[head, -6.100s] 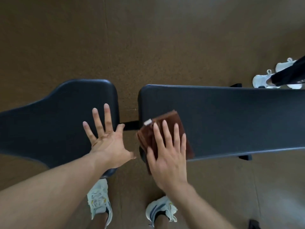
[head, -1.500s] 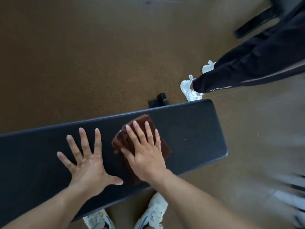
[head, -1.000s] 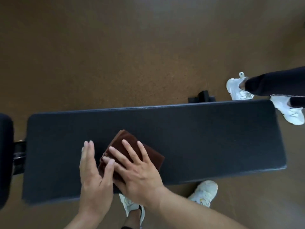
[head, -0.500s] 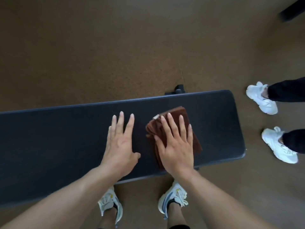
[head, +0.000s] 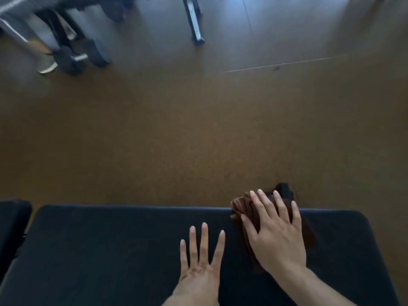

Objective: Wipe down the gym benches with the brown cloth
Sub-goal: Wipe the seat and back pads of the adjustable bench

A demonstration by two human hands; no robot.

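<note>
No readable text, label, brand, number or sign is seen anywhere in the view.
</note>
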